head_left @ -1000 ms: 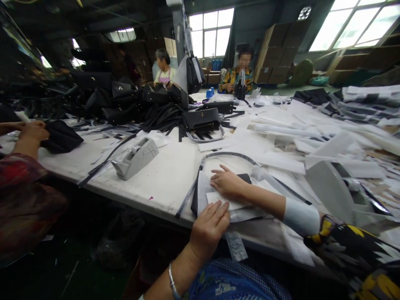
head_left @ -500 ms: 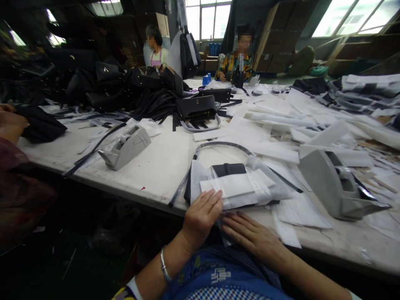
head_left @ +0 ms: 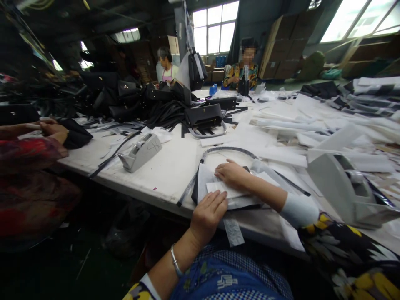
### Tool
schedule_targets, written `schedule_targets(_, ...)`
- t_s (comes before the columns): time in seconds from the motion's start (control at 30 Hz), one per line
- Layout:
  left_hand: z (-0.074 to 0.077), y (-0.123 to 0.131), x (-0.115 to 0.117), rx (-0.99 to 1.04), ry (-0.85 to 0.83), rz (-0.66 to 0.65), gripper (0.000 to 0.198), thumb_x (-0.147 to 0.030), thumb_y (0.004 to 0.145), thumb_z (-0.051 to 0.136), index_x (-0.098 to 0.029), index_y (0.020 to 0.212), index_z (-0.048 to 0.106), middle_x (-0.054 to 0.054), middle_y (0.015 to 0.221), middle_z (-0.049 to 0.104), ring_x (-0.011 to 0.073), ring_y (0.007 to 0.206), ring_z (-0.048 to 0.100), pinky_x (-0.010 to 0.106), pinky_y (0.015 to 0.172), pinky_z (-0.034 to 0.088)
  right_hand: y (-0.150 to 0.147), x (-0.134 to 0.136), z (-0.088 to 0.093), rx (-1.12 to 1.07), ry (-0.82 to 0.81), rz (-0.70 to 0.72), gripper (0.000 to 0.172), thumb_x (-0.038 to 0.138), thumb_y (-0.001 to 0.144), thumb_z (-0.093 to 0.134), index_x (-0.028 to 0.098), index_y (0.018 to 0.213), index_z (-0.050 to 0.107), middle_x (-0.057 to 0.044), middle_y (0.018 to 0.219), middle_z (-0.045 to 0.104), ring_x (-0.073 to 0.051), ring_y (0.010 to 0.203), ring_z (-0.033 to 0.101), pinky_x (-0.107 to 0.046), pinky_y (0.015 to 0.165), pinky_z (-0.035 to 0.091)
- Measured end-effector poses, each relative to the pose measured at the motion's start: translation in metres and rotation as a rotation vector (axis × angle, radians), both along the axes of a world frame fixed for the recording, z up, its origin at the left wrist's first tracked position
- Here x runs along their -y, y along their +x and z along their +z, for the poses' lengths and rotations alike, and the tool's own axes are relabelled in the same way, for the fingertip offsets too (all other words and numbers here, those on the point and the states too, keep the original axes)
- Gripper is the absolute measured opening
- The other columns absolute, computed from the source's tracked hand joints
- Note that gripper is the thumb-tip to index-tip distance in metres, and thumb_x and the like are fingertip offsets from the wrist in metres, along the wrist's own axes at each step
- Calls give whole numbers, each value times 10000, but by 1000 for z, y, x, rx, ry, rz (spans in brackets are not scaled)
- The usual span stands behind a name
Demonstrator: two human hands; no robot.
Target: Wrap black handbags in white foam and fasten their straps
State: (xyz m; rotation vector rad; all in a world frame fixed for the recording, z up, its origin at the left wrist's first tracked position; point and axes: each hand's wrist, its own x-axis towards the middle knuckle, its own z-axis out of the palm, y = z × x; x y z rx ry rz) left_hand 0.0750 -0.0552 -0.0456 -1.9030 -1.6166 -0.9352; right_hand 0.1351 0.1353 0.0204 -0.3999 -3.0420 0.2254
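Observation:
A black handbag (head_left: 195,189) lies at the table's near edge, mostly covered by white foam sheets (head_left: 204,174). Its curved handle (head_left: 229,148), wrapped in clear plastic, arches away from me. My left hand (head_left: 208,210) rests flat with fingers stretched on the near edge of the covering. Further up the bag, my right hand (head_left: 233,175) presses down on the sheet, fingers extended and slightly bent. The forearm hides part of the bag. A clear plastic strip (head_left: 233,232) hangs over the table edge below my left hand.
Grey tape dispensers stand left (head_left: 140,152) and right (head_left: 351,187). Another black handbag (head_left: 203,116) sits beyond, before a heap of black bags (head_left: 125,93). White foam sheets (head_left: 281,121) cover the right side. A co-worker's hands (head_left: 53,130) are at far left; two people sit across.
My right hand has moved from the table's near edge up onto the covered bag. My left hand stays at the near edge. The camera view has shifted slightly left and upward.

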Motion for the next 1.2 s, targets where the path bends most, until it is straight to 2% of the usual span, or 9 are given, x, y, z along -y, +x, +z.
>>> schedule_targets(0.17,-1,-1,1,-5,14,-6,210,-110,968,504,-163,1067,681,54,1242,703,221,1180,645,393,1003,559,-10,-5,-10,40,-69,84,324,257,1004,436,171,987,748,-108,1117,742,-235,1137,642,-523,1170,211)
schedule_targets(0.3,-1,-1,0,-15,36,-9,196,-112,965,518,-161,1063,680,54,1239,705,219,1166,654,388,998,560,7,-1,-6,11,-115,114,357,277,1030,378,187,1174,691,-101,1282,673,-228,1231,592,-520,1149,296)
schedule_targets(0.4,-2,-2,0,-13,59,-13,174,-116,955,545,-155,1060,678,55,1226,712,216,1163,656,380,1001,557,48,17,-9,-246,-126,121,350,284,1033,393,186,1272,629,-105,1294,662,-227,1265,567,-510,1134,360)
schedule_targets(0.5,-2,-2,0,-5,47,-16,175,-124,957,547,-149,1080,669,57,1225,712,219,1170,652,387,1006,554,106,47,-24,-539,-83,166,371,282,1011,480,174,1359,549,-126,1327,634,-207,1280,555,-430,1120,426)
schedule_targets(0.63,-3,-3,0,7,-8,-29,202,-121,972,510,-151,1108,655,57,1272,686,225,1193,637,398,1021,543,156,85,-58,-413,88,392,490,288,983,552,132,1440,466,-135,1380,599,-232,1377,458,-468,1164,380)
schedule_targets(0.73,-3,-4,0,11,-2,-31,207,-103,965,509,-160,1103,653,52,1269,688,223,1192,638,394,1031,533,155,97,-83,-341,195,372,447,103,996,430,124,1441,466,-123,1407,575,-216,1388,443,-450,1138,420)
schedule_targets(0.83,-3,-4,0,8,3,-30,216,-87,958,510,-161,1107,648,55,1272,686,224,1196,636,396,1037,527,138,98,-94,-466,223,324,380,98,992,428,118,1347,561,-126,1330,637,-234,1306,541,-435,1066,500)
schedule_targets(0.97,-8,-4,-2,12,16,-21,231,-74,949,517,-164,1117,646,51,1264,691,224,1206,629,401,1035,527,127,105,-91,-647,157,295,290,98,978,463,131,1200,648,-107,1149,736,-213,1105,682,-417,992,558)
schedule_targets(1.2,-10,-7,-6,13,6,-14,241,-81,955,510,-178,1122,653,40,1264,691,214,1209,626,394,1019,533,142,139,-78,-710,45,255,260,107,982,459,133,1127,673,-78,1073,763,-187,1035,712,-343,949,580)
